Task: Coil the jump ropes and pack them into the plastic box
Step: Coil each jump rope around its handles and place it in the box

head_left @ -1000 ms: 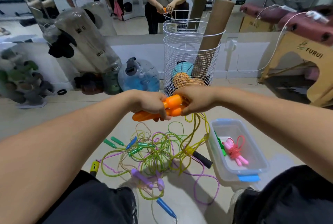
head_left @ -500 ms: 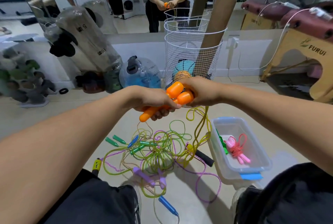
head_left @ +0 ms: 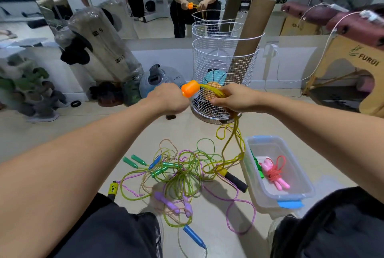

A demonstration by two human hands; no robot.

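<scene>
Lying tangled on the floor (head_left: pixel 62 133) nearest the knees: loose jump ropes (head_left: pixel 182 176) with green, purple, blue and black-yellow handles. Just right of the tangle, the plastic box (head_left: pixel 257 193) is sitting open, holding a coiled pink rope (head_left: pixel 274 172) and a green handle (head_left: pixel 256 163). Above them, left hand (head_left: pixel 168 99) is gripping the orange handles (head_left: pixel 190 88), fingers curled round them. Right hand (head_left: pixel 232 97) is pinching the yellow cord (head_left: pixel 230 139) close beside the handles; the cord is hanging down into the tangle. Farther back, a white wire basket (head_left: pixel 223 66) is standing against the mirror wall.
</scene>
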